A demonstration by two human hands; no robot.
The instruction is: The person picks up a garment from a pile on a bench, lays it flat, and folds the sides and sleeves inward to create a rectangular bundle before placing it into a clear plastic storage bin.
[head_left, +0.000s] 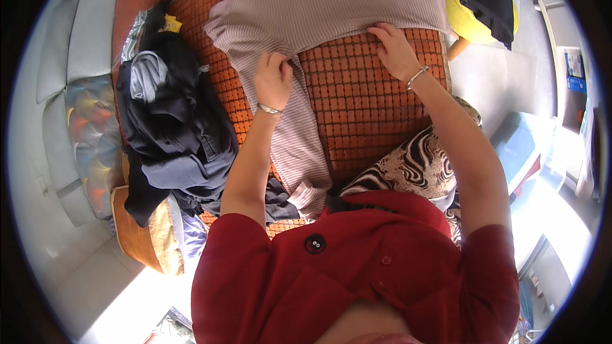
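Note:
A pale pink ribbed knit garment (pixel 334 5) lies spread on the reddish-brown tile mat (pixel 363 100), its sleeve running down towards my lap. My left hand (pixel 273 79) rests on the garment near the top of that sleeve, thumb and fingers bent close together; whether cloth is pinched there cannot be told. At the garment's lower edge, my right hand (pixel 393 50) touches the cloth with its fingertips, the fingers partly spread. Each wrist wears a metal bangle. Part of the far edge of the garment runs out towards the top of the view.
Dark clothes (pixel 177 124) are heaped at the left, with a rolled grey cloth (pixel 147 76) on top. A yellow stool (pixel 454 5) at the upper right bears folded black clothing (pixel 485 0). Patterned fabric (pixel 406 167) lies by my right forearm. A tan container (pixel 143 229) stands lower left.

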